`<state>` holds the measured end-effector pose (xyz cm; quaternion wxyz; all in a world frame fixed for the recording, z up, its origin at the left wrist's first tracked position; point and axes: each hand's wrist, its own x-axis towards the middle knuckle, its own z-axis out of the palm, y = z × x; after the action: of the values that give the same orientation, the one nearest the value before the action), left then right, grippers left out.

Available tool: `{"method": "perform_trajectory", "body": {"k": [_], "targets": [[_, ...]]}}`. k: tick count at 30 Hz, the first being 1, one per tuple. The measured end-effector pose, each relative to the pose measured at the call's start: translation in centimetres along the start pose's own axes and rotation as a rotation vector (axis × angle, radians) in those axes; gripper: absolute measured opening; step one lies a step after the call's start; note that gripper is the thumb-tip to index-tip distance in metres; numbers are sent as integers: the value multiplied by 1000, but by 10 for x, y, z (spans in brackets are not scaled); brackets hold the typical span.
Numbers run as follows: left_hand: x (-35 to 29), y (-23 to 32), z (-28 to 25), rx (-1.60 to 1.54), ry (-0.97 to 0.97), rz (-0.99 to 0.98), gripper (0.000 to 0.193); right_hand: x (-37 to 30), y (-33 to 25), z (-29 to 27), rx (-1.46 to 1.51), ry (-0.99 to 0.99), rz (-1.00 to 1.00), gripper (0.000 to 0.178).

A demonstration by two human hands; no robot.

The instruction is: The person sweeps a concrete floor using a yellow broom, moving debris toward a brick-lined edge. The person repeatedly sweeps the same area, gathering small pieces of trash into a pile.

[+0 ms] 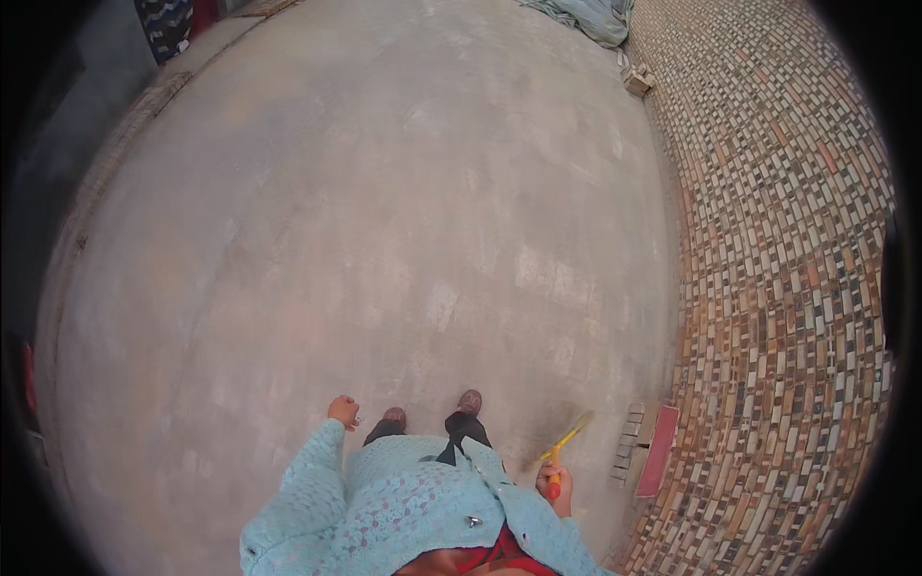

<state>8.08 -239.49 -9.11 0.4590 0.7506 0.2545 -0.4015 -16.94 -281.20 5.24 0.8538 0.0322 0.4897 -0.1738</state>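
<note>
In my right hand (561,483) is a yellow hand tool (569,438) with a red handle end. Its slim yellow part slants up and to the right, and a short piece juts out sideways; its exact kind is too small to make out. The fingers are wrapped around the handle. My left hand (343,411) hangs out in front at the left with its fingers curled. A tiny pale spot shows at its fingers, but I cannot tell whether it holds anything. Below lie my two brown shoes (469,402) on the concrete.
A brick wall (768,288) runs along the right side. At its foot stand a stack of grey bricks (629,442) and a red-faced block (659,451). Farther off are a loose block (637,81) and a grey tarp (591,21). A raised edge (115,154) borders the concrete floor (384,211) on the left.
</note>
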Motion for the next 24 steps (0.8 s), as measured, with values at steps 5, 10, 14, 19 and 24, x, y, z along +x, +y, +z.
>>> {"method": "perform_trajectory", "body": {"k": [5, 10, 14, 19, 24], "targets": [[-18, 45, 37, -162, 33, 60, 33, 145, -69, -54, -176, -87, 113, 15], [-58, 30, 67, -227, 155, -52, 31, 214, -72, 35, -129, -19, 477, 5], [-68, -9, 102, -317, 185, -108, 30, 191, -28, 153, -348, 67, 492, 15], [-84, -27, 117, -421, 186, -97, 34, 216, 28, 227, -523, -139, 682, 15], [-103, -57, 121, -587, 355, -214, 29, 202, 88, 287, -599, -255, 918, 11]]}}
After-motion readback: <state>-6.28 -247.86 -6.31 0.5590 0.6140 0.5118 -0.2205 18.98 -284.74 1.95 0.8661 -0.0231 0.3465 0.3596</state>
